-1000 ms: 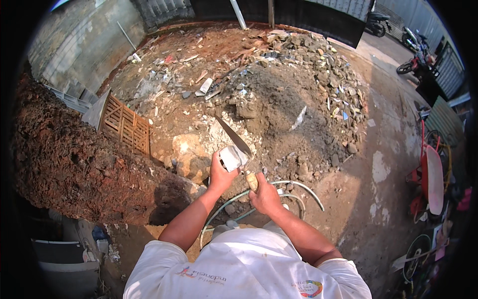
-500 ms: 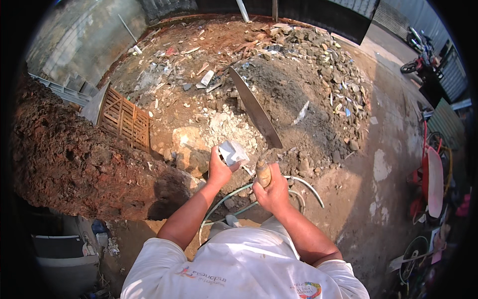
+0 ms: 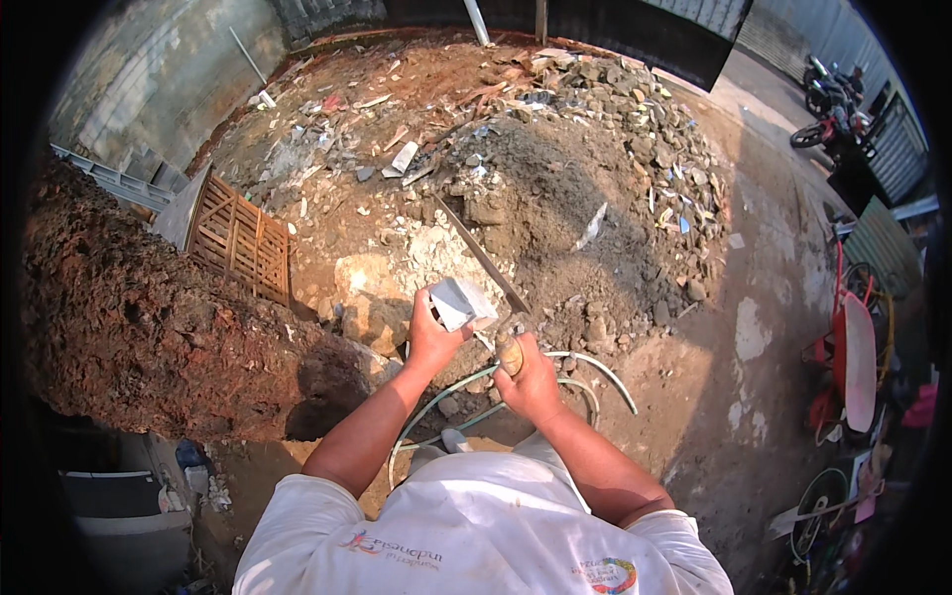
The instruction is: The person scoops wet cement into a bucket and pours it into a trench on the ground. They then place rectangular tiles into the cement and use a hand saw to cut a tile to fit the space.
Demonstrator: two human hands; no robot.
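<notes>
Grey-white angular block is clasped in my left hand, raised over the rubble. Just to its right, my right hand grips the pale wooden handle of a trowel-like tool, whose long, narrow metal blade points up and away to the left, seen nearly edge-on beside the block. Whether blade and block touch, I cannot tell. Below my hands, loops of pale green hose lie on the dirt around my feet.
A rough red-brown earthen ledge runs along the left, beside a wooden lattice crate. Ahead lies a rubble and sand mound. On the right are a paved strip, red wheelbarrow and parked motorbikes.
The blade swung up and turned broadside half a second ago; now it is lower, nearer edge-on, its tip further left. Both hands keep their holds and have shifted slightly.
</notes>
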